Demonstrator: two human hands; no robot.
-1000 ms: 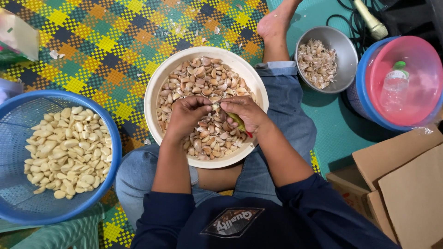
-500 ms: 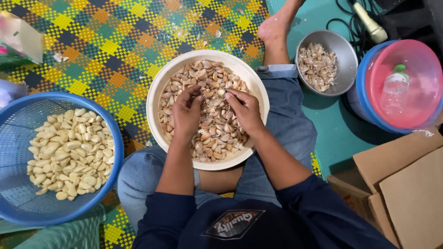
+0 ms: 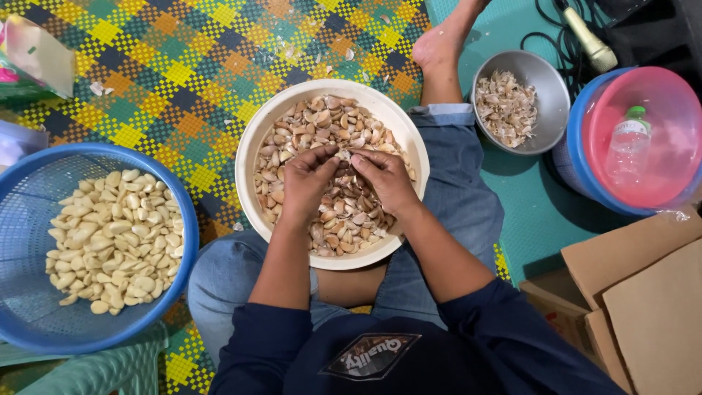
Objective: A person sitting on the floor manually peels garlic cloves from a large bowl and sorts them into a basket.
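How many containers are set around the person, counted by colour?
Cream bowl of unpeeled garlic cloves, under both hands: 1
Blue basket of peeled cloves: 1
Metal bowl of skins: 1
Pink basin holding a plastic bottle: 1
Blue basin under the pink one: 1
Total: 5

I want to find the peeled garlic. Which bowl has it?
The blue basket on the left: its cloves are smooth and pale. The white bowl holds unpeeled ones, the metal bowl skins.

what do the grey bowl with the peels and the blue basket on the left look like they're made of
The grey bowl looks like metal, probably steel: dull brushed sheen, thin rim. The blue basket looks like moulded plastic: even glossy colour, fine mesh wall and a thick smooth rim.
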